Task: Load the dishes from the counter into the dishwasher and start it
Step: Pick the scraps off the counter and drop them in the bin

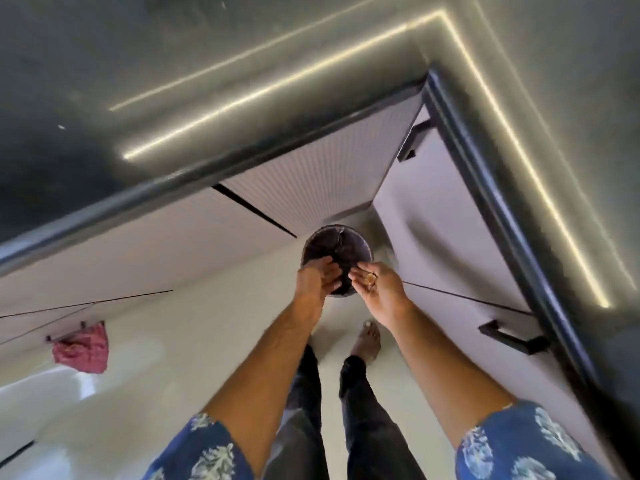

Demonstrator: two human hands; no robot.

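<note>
Both my hands hang over a round dark bin (343, 244) that stands on the floor in the inner corner of the cabinets. My left hand (317, 280) has its fingers stretched out over the bin's mouth and holds nothing. My right hand (379, 289), with a ring on one finger, is close beside it, fingers loosely bent toward the left hand, and I see nothing in it. The two sets of fingertips nearly meet. No dish and no dishwasher can be made out in this view.
A dark L-shaped counter (207, 81) wraps round the corner above pale cabinet fronts with black handles (509, 339). A red cloth (81, 348) hangs from a handle at the left. My bare foot (367, 341) stands on the light floor.
</note>
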